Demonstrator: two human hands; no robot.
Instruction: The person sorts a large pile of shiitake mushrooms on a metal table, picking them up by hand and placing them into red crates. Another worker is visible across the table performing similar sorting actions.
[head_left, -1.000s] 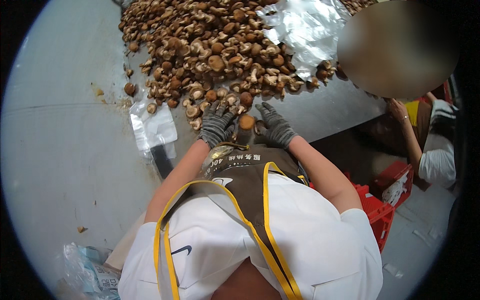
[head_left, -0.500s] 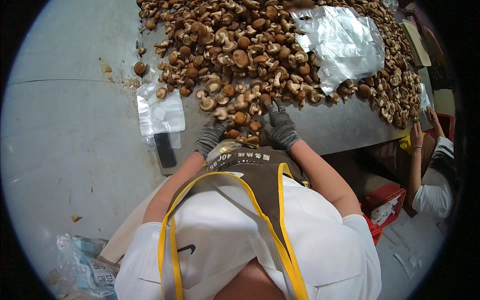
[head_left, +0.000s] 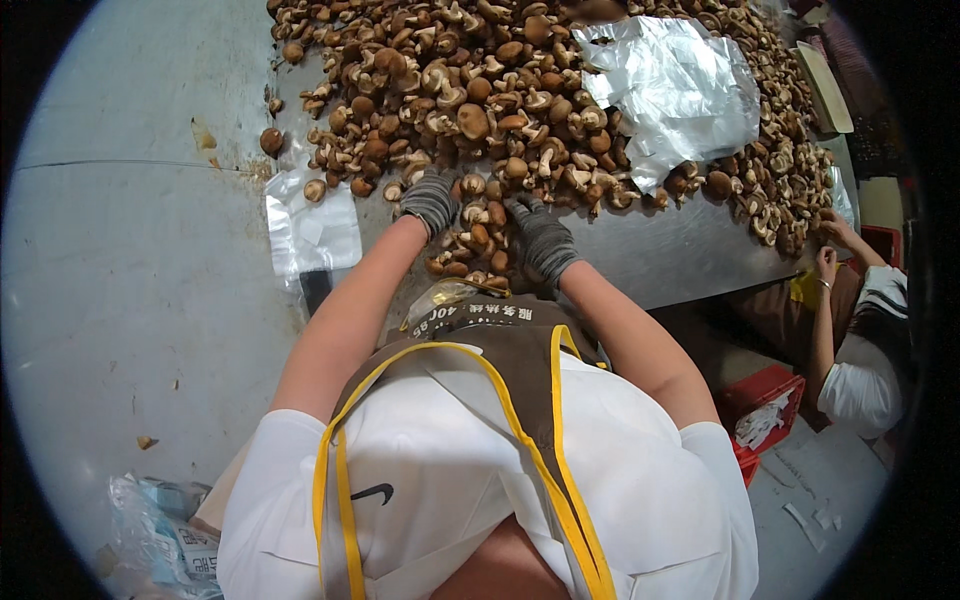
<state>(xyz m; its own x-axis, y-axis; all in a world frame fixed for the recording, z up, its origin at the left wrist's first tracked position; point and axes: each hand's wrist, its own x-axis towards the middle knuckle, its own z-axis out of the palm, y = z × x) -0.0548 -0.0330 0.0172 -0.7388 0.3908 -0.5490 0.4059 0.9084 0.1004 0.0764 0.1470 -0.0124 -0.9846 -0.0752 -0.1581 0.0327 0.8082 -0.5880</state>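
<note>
Brown mushrooms [head_left: 474,122] with pale stems lie heaped on the metal table, and a smaller cluster of mushrooms [head_left: 480,240] lies near my apron. My left hand [head_left: 430,203], in a grey striped glove, reaches to the near edge of the heap, left of the cluster. Its fingers are extended against mushrooms, the tips partly hidden. On the cluster's right side rests my right hand [head_left: 545,243], gloved alike, fingers stretched out along the mushrooms. Neither hand appears to grip one. Between my apron and the cluster is the rim of a clear plastic bag [head_left: 450,290].
Clear plastic bags [head_left: 690,90] lie on the heap at right, and another flat bag [head_left: 312,225] lies at left. A dark phone-like slab [head_left: 316,288] is partly behind my left forearm. At right, another person's hands [head_left: 832,245] touch the heap; a red crate [head_left: 765,400] stands below.
My left hand has moved forward and slightly right, from beside the cluster to the heap's edge. The right hand has drawn back a little. The other person's hands have moved closer to the heap.
</note>
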